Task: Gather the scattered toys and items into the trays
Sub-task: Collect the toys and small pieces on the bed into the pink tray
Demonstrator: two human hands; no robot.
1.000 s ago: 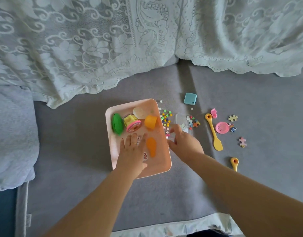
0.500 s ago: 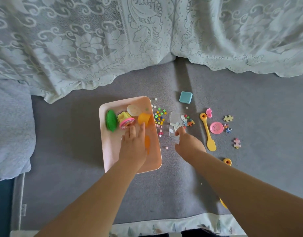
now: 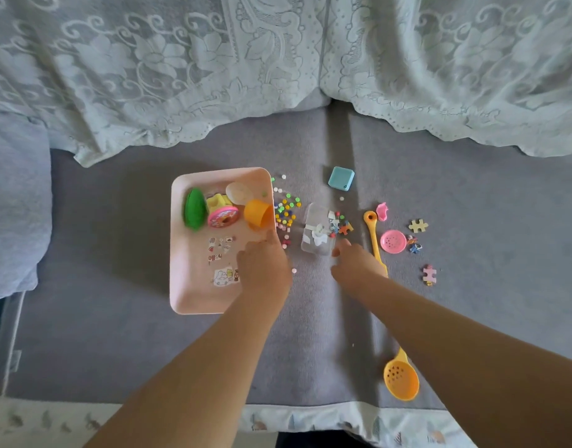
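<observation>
Hovering over right edge of pink tray (image 3: 184,253), left hand (image 3: 265,270): fingers loosely curled, index pointing toward beads (image 3: 286,211), holding nothing visible. Right hand (image 3: 355,266) just beside clear plastic box (image 3: 318,234), fingers curled, thumb near box corner; grip on anything cannot tell. Tray on grey sofa seat (image 3: 116,334) holds green toy (image 3: 194,208), pink-yellow toy (image 3: 221,213), orange cup (image 3: 259,213). Scattered right of tray: teal square (image 3: 341,178), yellow spoon (image 3: 372,227), pink disc (image 3: 393,241), puzzle pieces (image 3: 418,226), orange strainer (image 3: 401,378).
</observation>
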